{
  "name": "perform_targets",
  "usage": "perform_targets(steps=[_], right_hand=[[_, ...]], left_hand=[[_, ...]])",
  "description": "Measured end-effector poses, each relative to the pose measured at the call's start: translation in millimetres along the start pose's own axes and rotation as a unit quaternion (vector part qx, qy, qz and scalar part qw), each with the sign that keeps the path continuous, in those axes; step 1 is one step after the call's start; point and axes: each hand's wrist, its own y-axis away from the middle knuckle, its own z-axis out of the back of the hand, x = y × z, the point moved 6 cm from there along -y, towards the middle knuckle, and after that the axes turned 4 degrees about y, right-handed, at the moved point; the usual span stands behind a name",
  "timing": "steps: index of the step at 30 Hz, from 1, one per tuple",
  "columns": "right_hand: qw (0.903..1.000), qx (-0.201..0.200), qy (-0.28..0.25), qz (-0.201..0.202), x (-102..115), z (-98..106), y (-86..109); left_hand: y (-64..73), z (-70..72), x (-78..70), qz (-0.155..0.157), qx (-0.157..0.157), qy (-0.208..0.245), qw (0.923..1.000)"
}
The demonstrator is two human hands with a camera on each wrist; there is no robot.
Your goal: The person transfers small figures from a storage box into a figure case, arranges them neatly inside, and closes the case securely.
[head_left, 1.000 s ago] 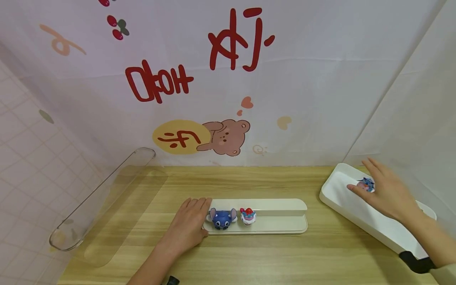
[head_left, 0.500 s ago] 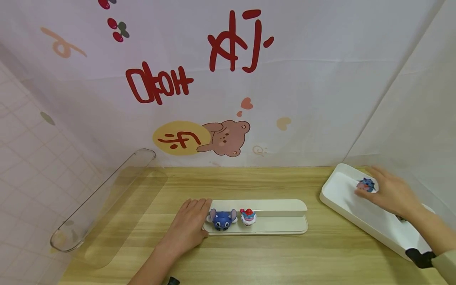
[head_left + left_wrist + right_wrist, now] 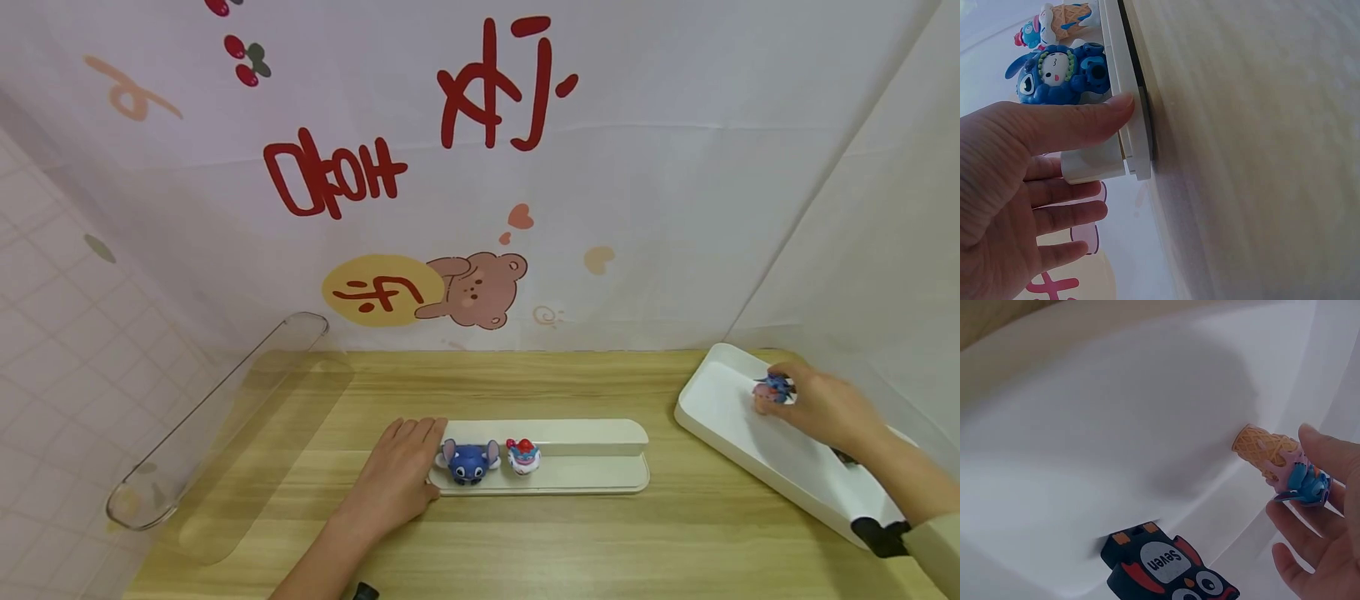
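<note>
My left hand (image 3: pixel 400 467) grips the left end of a cream two-step display stand (image 3: pixel 585 471), thumb on its front edge. On the stand are a blue big-eared figurine (image 3: pixel 468 463) and, to its right, a small ice cream cone figurine (image 3: pixel 523 457) with a red top. My right hand (image 3: pixel 832 408) reaches into a white tray (image 3: pixel 723 408) at the right. Its thumb and fingers hold a second ice cream cone figurine (image 3: pixel 1279 461), pink and blue on top with a waffle cone. A dark owl figurine (image 3: pixel 1163 565) marked "Seven" also lies in the tray, mostly covered by my arm from above.
A long clear plastic cover (image 3: pixel 247 450) stands at the left of the wooden table (image 3: pixel 525 546). Behind the table hangs a white printed cloth (image 3: pixel 675 208), and more cloth closes off both sides.
My right hand has closed in on the ice cream cone figurine in the tray and now holds it; the figurine has shifted slightly. The left hand and stand have stayed put.
</note>
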Motion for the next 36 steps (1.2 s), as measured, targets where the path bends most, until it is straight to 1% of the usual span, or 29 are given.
perform_targets(steps=[3,10,17,23,27,32,36], right_hand=[[1.0000,0.006,-0.003,-0.001,0.3,-0.5,-1.5],[0.9994,0.021,-0.029,-0.005,0.2,-0.8,-2.5],[0.9995,0.009,-0.030,-0.007,-2.0,-2.9,-1.8],[0.9995,0.011,-0.029,-0.011,-2.8,-4.0,-2.1],[0.9993,0.010,-0.035,-0.011,-2.5,-3.1,-1.6],[0.9987,0.010,-0.047,-0.014,-4.1,-0.5,-0.4],[0.9983,-0.002,-0.054,-0.021,-3.9,2.2,1.6]], left_hand=[[0.1,-0.4,0.0,0.000,-0.001,-0.001,1.0000],[1.4,-0.8,-0.3,0.001,-0.001,0.001,1.0000],[2.3,-1.1,-1.0,0.002,0.001,0.003,1.0000],[1.4,-1.9,-0.6,0.000,0.004,-0.004,1.0000],[0.1,-0.6,-0.8,0.000,0.004,-0.011,0.9999],[-1.0,0.5,-0.8,0.002,0.005,-0.008,1.0000],[-0.5,0.7,-0.8,0.002,0.005,-0.004,1.0000]])
